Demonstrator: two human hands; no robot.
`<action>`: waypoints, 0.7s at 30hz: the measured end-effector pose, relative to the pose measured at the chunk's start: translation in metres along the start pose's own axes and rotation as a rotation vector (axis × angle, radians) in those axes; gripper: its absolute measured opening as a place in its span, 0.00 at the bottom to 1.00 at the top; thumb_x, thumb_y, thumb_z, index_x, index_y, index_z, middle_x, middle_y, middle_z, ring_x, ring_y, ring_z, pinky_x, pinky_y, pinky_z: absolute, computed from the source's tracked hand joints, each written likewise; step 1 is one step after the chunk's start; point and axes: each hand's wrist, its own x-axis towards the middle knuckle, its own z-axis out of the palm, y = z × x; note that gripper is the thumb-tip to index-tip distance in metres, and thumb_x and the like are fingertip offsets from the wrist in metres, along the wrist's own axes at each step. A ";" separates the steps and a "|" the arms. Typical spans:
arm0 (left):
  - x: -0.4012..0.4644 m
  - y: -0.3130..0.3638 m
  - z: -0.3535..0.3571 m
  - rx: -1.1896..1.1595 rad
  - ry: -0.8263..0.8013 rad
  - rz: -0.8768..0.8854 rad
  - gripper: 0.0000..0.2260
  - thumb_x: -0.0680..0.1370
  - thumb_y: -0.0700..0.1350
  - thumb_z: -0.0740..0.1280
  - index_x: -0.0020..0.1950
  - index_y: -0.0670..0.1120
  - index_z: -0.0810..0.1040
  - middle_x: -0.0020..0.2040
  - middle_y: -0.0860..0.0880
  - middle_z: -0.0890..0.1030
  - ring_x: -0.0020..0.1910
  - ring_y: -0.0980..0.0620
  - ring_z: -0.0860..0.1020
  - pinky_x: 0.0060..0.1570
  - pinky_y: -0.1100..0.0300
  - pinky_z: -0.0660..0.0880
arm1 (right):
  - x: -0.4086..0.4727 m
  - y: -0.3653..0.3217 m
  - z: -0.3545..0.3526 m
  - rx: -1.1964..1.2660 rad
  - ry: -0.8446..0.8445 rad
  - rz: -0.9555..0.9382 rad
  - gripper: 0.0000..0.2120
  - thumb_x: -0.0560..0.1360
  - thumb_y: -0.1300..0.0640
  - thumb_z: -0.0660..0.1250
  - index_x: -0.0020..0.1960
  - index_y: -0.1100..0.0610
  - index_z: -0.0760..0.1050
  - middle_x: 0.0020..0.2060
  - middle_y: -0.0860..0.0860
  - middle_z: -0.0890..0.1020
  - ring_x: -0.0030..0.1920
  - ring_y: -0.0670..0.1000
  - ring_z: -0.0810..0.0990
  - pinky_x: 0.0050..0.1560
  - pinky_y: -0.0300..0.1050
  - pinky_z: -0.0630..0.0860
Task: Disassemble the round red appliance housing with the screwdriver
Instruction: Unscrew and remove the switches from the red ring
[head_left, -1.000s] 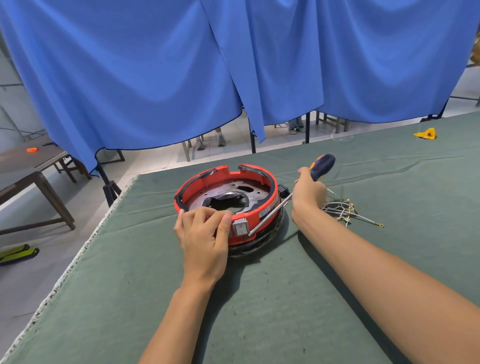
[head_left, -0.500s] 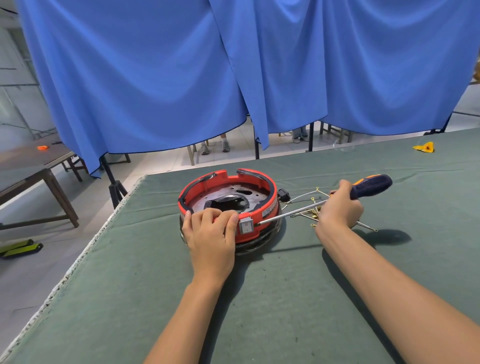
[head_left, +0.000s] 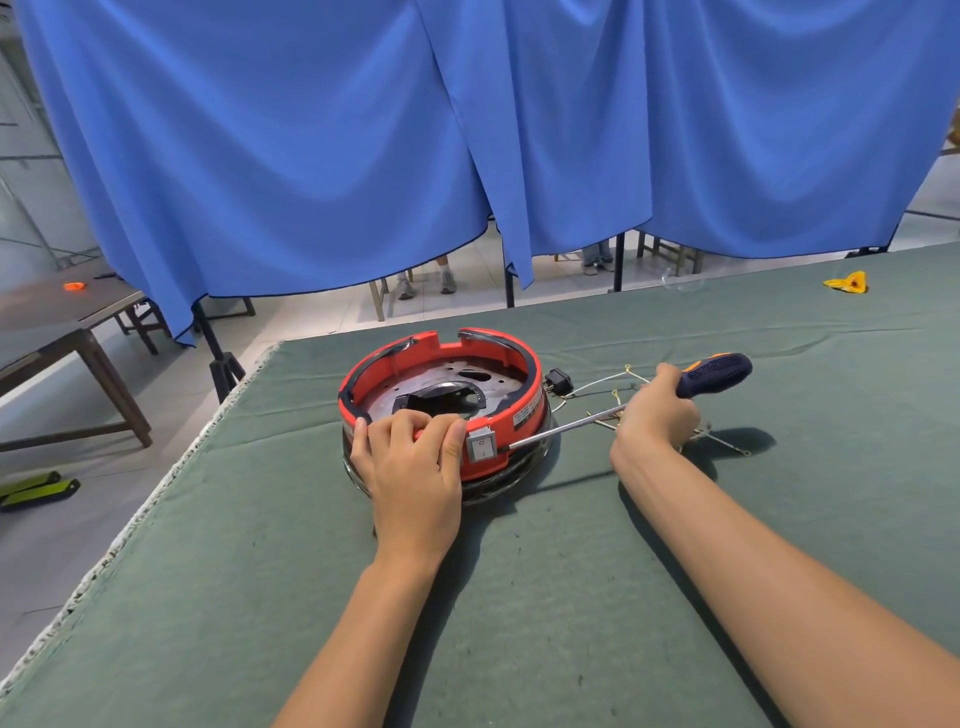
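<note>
While my left hand (head_left: 410, 462) clamps the rigid red housing (head_left: 441, 400) by its rim, my right hand (head_left: 657, 410) grips the screwdriver (head_left: 623, 410).

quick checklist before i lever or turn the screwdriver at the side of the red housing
1. Housing steadied: left hand grips the near rim of the red housing. Ok.
2. Firm hold on the tool: right hand is wrapped round the screwdriver handle. Ok.
3. Tip seated: the shaft reaches the housing wall just right of the white switch, but whether the tip sits in a screw or a seam is not visible. Cannot tell.
4. Fingers out of the tip's path: the left fingertips lie right beside the switch, close to the tip. Not ok.
5. Room for the right hand: loose wire pieces lie under and around it. Not ok.
</note>
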 end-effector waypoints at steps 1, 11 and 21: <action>0.000 -0.001 0.000 -0.004 0.001 0.002 0.18 0.79 0.55 0.55 0.48 0.50 0.82 0.44 0.51 0.76 0.51 0.50 0.68 0.69 0.48 0.51 | 0.001 0.000 0.003 -0.022 -0.007 0.003 0.13 0.76 0.50 0.60 0.43 0.59 0.75 0.30 0.47 0.74 0.33 0.54 0.73 0.39 0.46 0.66; -0.002 -0.002 -0.002 -0.091 -0.025 0.012 0.19 0.79 0.55 0.54 0.47 0.50 0.82 0.44 0.53 0.75 0.50 0.59 0.63 0.68 0.41 0.53 | 0.006 0.003 0.037 -0.224 -0.079 -0.016 0.12 0.77 0.49 0.61 0.43 0.59 0.71 0.30 0.47 0.70 0.35 0.55 0.71 0.35 0.45 0.63; -0.004 -0.006 -0.001 -0.081 -0.029 0.020 0.17 0.79 0.55 0.55 0.47 0.50 0.82 0.44 0.55 0.74 0.51 0.57 0.65 0.69 0.45 0.52 | 0.001 0.002 0.040 -0.241 -0.148 -0.006 0.12 0.77 0.49 0.60 0.45 0.58 0.72 0.30 0.47 0.72 0.32 0.50 0.71 0.31 0.44 0.62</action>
